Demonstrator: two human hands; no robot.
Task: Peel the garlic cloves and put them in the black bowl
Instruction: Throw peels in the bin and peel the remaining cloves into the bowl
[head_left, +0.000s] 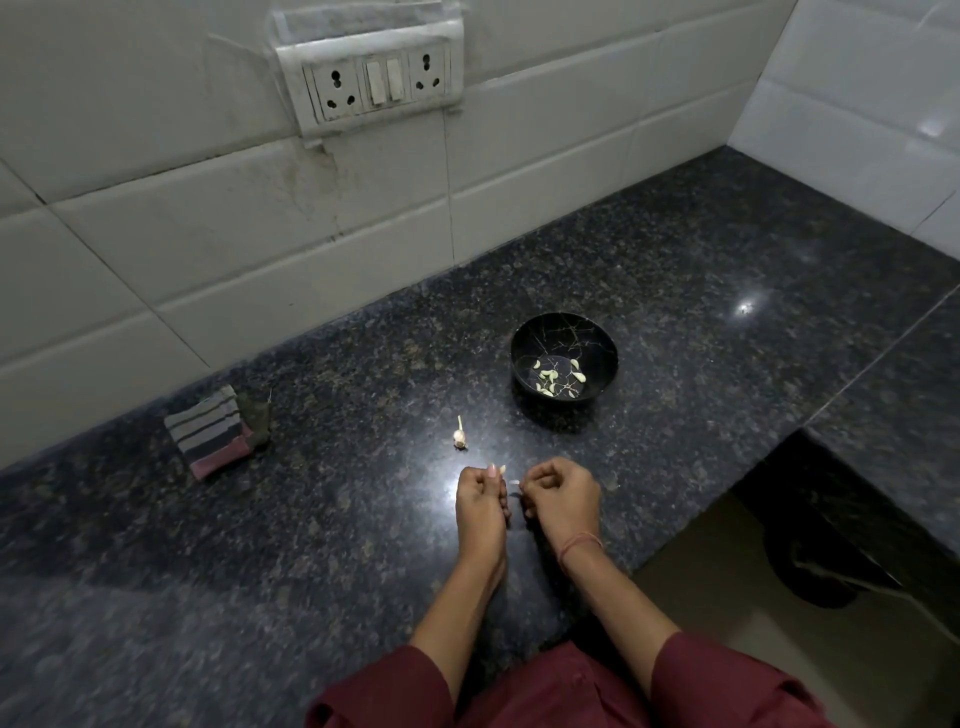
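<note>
In front of the black bowl (563, 332), the left hand (480, 491) pinches a garlic clove (502, 470); the right hand (561, 491) curls beside it, whether gripping skin I cannot tell. Likely best: strip from the tip, then drop it among the peeled cloves (548, 375)

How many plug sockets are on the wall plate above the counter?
2. Left socket at the left end of the plate, right socket at its right end, switches between them. None hidden.
</note>
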